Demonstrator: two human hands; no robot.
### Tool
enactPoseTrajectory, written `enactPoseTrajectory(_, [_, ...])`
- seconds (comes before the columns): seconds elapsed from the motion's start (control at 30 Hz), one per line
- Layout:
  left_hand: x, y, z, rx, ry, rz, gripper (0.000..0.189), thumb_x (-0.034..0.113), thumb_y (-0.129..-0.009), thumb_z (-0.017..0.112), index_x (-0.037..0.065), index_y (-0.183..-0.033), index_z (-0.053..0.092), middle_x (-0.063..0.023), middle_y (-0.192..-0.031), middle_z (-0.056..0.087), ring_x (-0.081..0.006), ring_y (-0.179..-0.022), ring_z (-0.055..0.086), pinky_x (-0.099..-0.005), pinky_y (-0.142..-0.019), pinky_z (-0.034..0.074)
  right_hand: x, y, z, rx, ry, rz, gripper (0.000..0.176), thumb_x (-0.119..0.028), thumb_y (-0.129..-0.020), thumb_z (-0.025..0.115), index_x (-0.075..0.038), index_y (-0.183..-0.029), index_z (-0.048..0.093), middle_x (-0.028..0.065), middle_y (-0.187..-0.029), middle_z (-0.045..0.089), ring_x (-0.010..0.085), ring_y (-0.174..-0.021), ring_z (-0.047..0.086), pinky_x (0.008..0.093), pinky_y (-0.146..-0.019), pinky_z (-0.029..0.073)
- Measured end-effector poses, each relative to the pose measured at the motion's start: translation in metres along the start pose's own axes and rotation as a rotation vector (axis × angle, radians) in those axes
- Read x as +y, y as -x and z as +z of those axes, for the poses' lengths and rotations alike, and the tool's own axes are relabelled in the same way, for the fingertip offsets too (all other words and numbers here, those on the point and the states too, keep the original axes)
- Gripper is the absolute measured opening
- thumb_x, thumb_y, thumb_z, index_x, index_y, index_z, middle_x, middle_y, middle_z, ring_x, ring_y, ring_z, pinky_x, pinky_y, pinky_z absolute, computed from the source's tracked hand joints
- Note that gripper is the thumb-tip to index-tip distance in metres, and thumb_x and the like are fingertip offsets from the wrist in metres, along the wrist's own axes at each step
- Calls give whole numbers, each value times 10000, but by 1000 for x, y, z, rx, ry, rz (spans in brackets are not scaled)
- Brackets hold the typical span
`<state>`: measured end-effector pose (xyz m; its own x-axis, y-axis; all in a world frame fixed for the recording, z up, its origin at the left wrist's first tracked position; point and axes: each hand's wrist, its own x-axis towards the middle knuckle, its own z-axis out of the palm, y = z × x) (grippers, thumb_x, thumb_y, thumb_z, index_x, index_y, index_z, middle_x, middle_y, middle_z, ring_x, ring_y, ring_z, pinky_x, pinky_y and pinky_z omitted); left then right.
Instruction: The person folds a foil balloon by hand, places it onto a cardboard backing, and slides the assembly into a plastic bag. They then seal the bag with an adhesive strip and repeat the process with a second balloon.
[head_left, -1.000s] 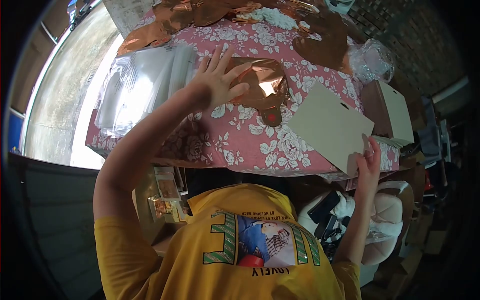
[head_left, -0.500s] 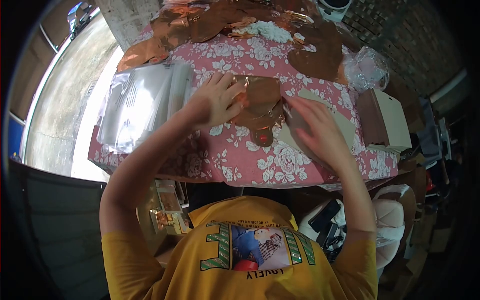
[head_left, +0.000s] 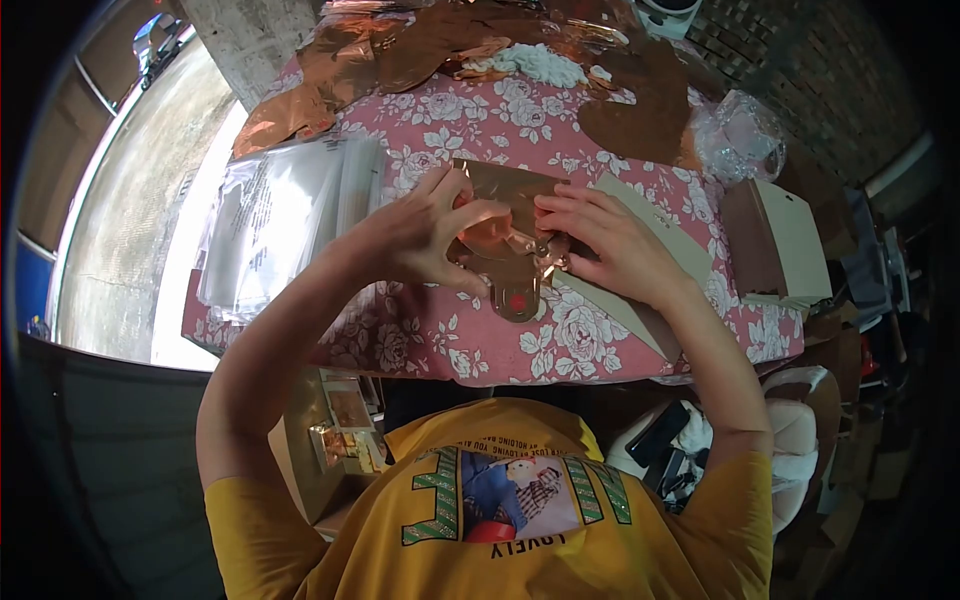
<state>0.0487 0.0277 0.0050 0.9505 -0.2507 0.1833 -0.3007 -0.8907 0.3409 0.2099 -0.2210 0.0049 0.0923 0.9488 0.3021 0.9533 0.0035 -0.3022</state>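
A shiny copper-coloured film piece [head_left: 505, 185] lies in front of me, its rounded tab with a red spot pointing toward my body. My left hand [head_left: 445, 235] curls over its left side, thumb near the tab and fingers on the film. On the right edge, my right hand [head_left: 605, 240] pinches the crinkled film between thumb and fingers. Partly beneath my right hand and forearm rests a flat beige card [head_left: 680, 245]. A stack of clear plastic bags [head_left: 275, 225] lies to the left of my left hand.
Copper film sheets [head_left: 420, 45] and a white crumpled bundle [head_left: 540, 63] are at the back of the flowered table [head_left: 455, 345]. Clear crumpled plastic [head_left: 740, 140] and a stack of beige cards [head_left: 790, 240] stand at the right. A white padded seat [head_left: 790, 445] is below the table edge.
My left hand has moved right and curled over the film. My right hand has shifted slightly left onto its edge. The film's tab has moved slightly toward me.
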Motion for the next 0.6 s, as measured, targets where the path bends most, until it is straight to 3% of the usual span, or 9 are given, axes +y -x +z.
enactPoseTrajectory(0.1, [-1,1,8,76,-92,51,649,459,-703,820,128,-1226,628,-192,-1144,500,-365,-1114,511,-445,-905,498,-4,0,2,10,19,-52,486,-159,-810,749,-129,-1277,614,46,-1404,563,280,-1351,472,428,-1103,408])
enactPoseTrajectory(0.13, [0,3,10,73,-91,49,649,459,-703,820,128,-1226,628,-192,-1144,500,-365,-1114,511,-445,-905,498,-7,0,3,11,4,-48,499,-188,-803,761,-130,-1276,611,45,-1409,557,279,-1353,469,432,-1102,405])
enactPoseTrajectory(0.2, [3,6,11,72,-119,25,640,324,-691,829,104,-1259,631,-191,-1212,495,-363,-1136,535,-457,-942,496,-13,1,3,13,-13,-42,513,-217,-796,774,-132,-1274,609,44,-1413,550,278,-1355,467,436,-1102,401])
enactPoseTrajectory(0.37, [4,10,22,222,-170,104,521,267,-719,806,89,-1189,670,-204,-1180,538,-373,-1082,582,-448,-905,521,-27,3,10,48,22,-25,624,-335,-737,824,-76,-1256,596,87,-1431,523,288,-1355,460,439,-1099,393])
enactPoseTrajectory(0.47, [5,11,24,268,-164,113,512,260,-726,807,82,-1186,671,-200,-1162,551,-371,-1062,599,-440,-895,528,-38,1,14,41,96,-58,624,-348,-726,827,-50,-1223,594,108,-1426,521,296,-1354,458,445,-1098,389])
enactPoseTrajectory(0.6, [15,12,26,284,-167,50,536,250,-720,815,74,-1200,652,-186,-1151,560,-354,-1045,615,-429,-891,529,-42,6,23,77,105,5,520,-254,-731,826,-46,-1154,606,100,-1405,536,298,-1349,463,452,-1096,390])
